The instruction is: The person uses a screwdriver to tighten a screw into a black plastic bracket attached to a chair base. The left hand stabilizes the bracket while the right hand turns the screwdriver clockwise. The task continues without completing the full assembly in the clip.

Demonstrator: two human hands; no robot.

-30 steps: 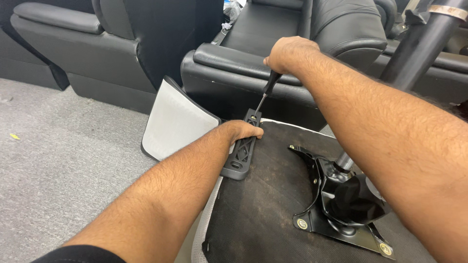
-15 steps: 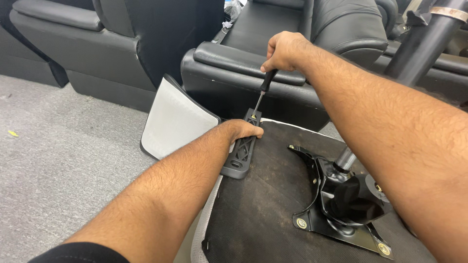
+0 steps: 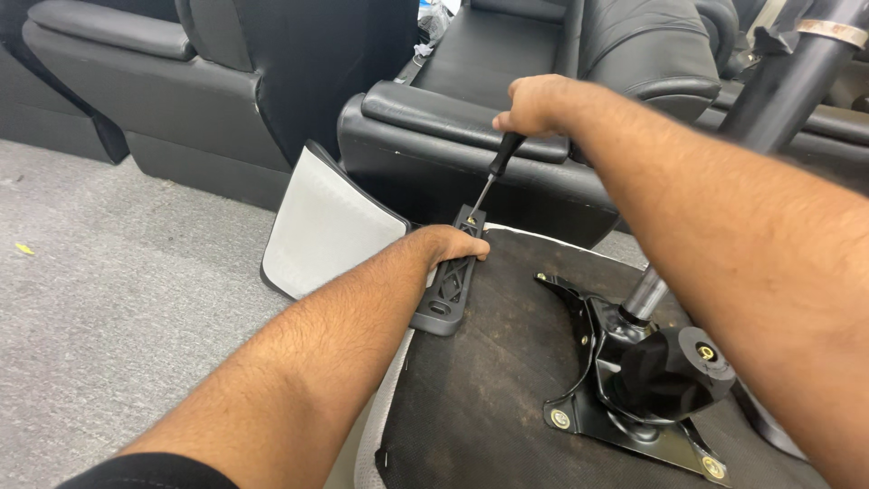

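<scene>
Grey carpet (image 3: 109, 299), short-piled and flecked, covers the floor to the left of the upturned chair seat (image 3: 489, 380), and one small yellow scrap (image 3: 24, 248) lies on it well away from the seat. Behind the seat stand black leather armchairs (image 3: 543, 100), packed close together in a row, their padded arms and cushions filling the far side of the room. The chair seat itself lies underside up, a broad dark fabric-covered board with a pale edge. Bolted to it, on the side away from the carpet, is a black metal base plate (image 3: 634, 398) with brass-coloured bolt heads at its corners, and a chrome and black column (image 3: 778, 81) rises from that plate up out of view. A curved white panel with a black rim (image 3: 321, 226) leans beside the seat's carpet-side edge, against the nearest armchair. On that same edge of the seat sits a black plastic armrest bracket (image 3: 450, 285). The left hand (image 3: 448, 246) lies on the bracket, fingers curled over it and pressing it down. The right hand (image 3: 534, 104), above the seat's far edge, is closed tight around the black handle of a screwdriver (image 3: 493, 177). The screwdriver's tip meets a screw at the bracket's far end.
</scene>
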